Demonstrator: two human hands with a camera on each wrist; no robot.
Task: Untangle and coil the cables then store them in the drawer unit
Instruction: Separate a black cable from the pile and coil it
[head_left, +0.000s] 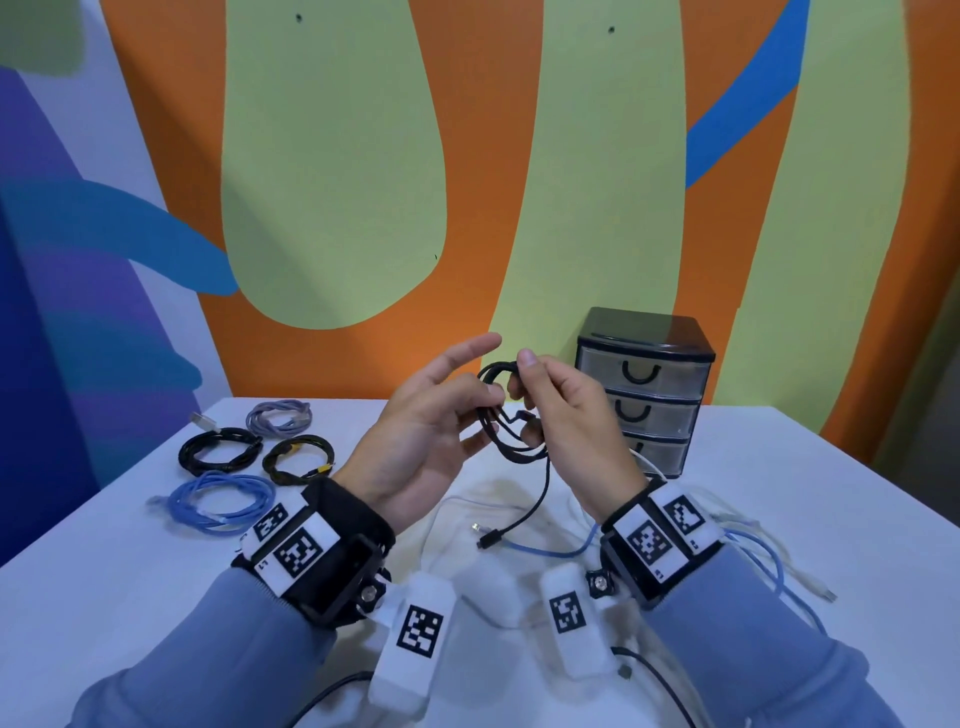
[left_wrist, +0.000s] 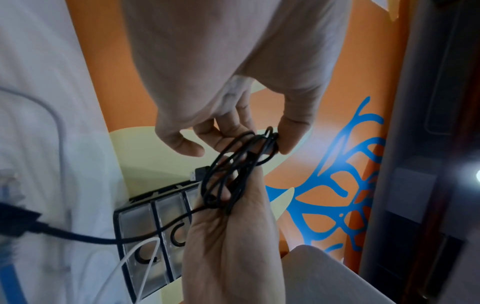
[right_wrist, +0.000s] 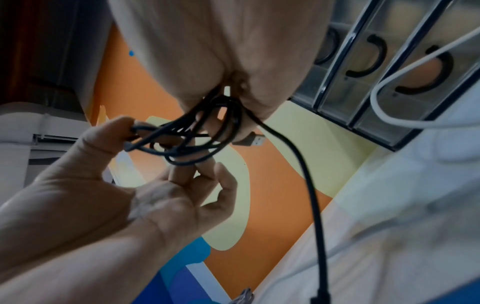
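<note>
No readable words, brands or numbers anywhere. Only black-and-white square marker codes: two on the left wristband (head_left: 291, 540), two on the right wristband (head_left: 665, 530), one on each white block (head_left: 415, 631) below the wrists. Tiny marks at the band corners, possibly characters, too small to read. Drawer unit (head_left: 644, 384) unlabeled.

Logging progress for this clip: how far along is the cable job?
Done: four coiled cables lie on the table's left. In hand: left hand and right hand coil a black USB cable. Left: loose white and blue cables; the drawer unit is closed, nothing visibly stored.
</note>
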